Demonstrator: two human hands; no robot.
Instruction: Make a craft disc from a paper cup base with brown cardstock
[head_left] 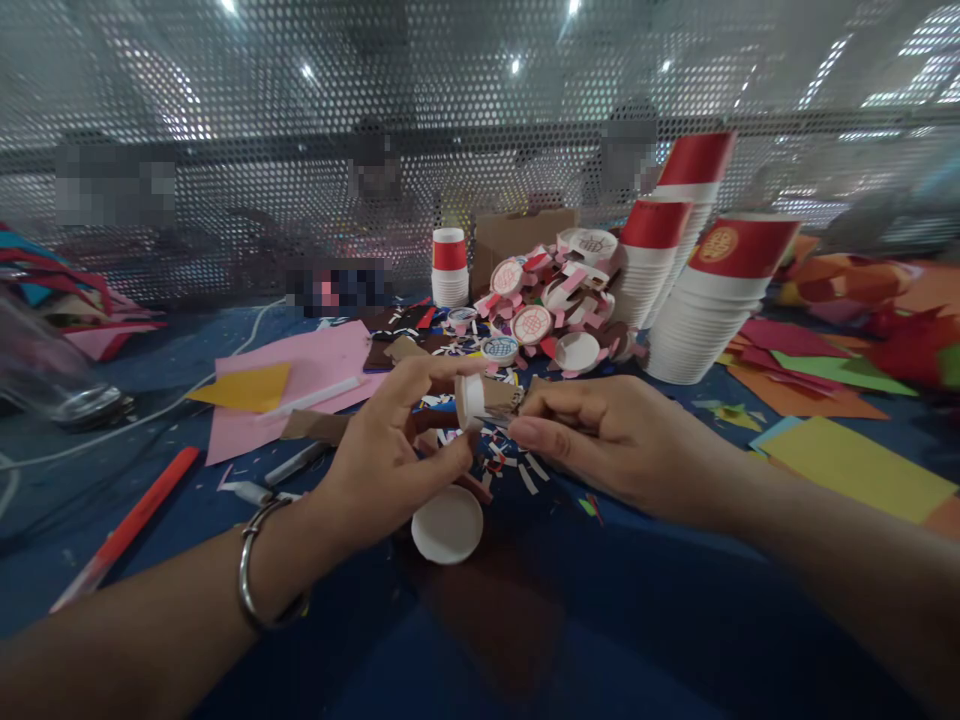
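My left hand (390, 440) grips a white paper cup bottom (470, 400) by its rim, between thumb and fingers. A brown strip (501, 393) reaches from it toward my right hand (600, 430), whose thumb and fingers are pinched together at the strip's far end. Whether the strip is fixed to the cup bottom, I cannot tell. Below my left hand, another round white cup bottom (448, 524) lies on the blue table. Beyond both hands is a heap of cut cup bottoms (532, 324) with pink and brown tabs, some marked with drawn patterns.
Tall stacks of red and white paper cups (701, 310) stand at the right, with a smaller cup stack (449, 265) at the back. Coloured paper (855, 465) lies at right, pink paper (315, 365) and an orange-red stick (142, 510) at left. Perforated mesh (300, 150) rises behind.
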